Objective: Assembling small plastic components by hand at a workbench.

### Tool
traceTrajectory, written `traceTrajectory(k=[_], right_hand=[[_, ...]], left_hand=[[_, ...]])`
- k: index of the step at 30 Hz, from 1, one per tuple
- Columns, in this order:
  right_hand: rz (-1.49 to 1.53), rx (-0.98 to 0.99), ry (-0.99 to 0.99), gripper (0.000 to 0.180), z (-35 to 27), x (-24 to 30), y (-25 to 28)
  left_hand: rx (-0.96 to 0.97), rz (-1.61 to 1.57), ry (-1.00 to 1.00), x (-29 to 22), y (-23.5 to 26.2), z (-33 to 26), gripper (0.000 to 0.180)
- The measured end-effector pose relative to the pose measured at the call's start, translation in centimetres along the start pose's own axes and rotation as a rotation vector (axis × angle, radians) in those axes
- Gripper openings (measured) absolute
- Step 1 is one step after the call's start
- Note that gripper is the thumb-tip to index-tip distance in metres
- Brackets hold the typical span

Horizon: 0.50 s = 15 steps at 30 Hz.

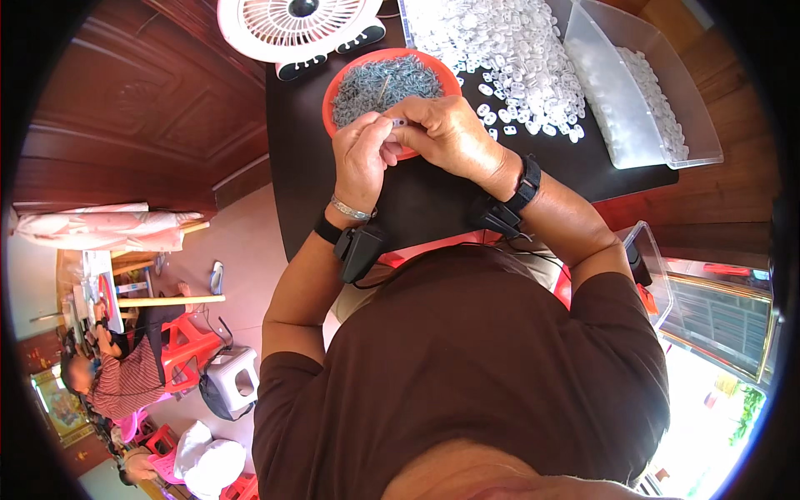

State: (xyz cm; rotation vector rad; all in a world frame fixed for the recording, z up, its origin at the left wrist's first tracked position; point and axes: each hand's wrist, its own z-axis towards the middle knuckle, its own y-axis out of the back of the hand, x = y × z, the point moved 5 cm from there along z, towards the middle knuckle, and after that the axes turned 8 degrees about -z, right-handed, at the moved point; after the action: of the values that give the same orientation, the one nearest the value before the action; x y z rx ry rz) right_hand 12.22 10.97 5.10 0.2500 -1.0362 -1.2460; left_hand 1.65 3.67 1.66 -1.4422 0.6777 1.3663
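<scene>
My left hand (pixel 360 158) and my right hand (pixel 450 137) meet over the near rim of a red bowl (pixel 457 87). The bowl is filled with small grey metal screws (pixel 354 93). Between my fingertips shows a small white plastic piece (pixel 399 122), with both hands closed on it in a pinch. My fingers cover most of it, so I cannot see whether a screw is in it. A thin, pale stick-like thing (pixel 384 87) rises among the screws, just beyond my left fingertips.
On the black table (pixel 304 175), a heap of white oval pieces (pixel 517 58) spreads at the back right, beside a clear plastic bin (pixel 621 142). A white fan (pixel 300 29) stands at the back left. Another person (pixel 125 379) sits off to the left, near a red stool (pixel 185 350).
</scene>
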Motion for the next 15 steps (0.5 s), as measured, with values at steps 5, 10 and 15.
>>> traceTrajectory(k=[5,10,15], right_hand=[[0.354,0.000,-0.091,0.025,0.4,-1.0,-0.2],[0.435,0.020,-0.119,0.026,0.3,-1.3,-0.5],[0.370,-0.012,-0.073,0.025,0.3,-0.8,0.2]], left_hand=[[-0.086,0.139,-0.124,-0.8,-0.1,-0.1,0.026],[-0.065,0.142,-0.162,-0.8,0.0,0.1,0.026],[-0.045,0.132,-0.180,-1.0,-0.1,0.1,0.026]])
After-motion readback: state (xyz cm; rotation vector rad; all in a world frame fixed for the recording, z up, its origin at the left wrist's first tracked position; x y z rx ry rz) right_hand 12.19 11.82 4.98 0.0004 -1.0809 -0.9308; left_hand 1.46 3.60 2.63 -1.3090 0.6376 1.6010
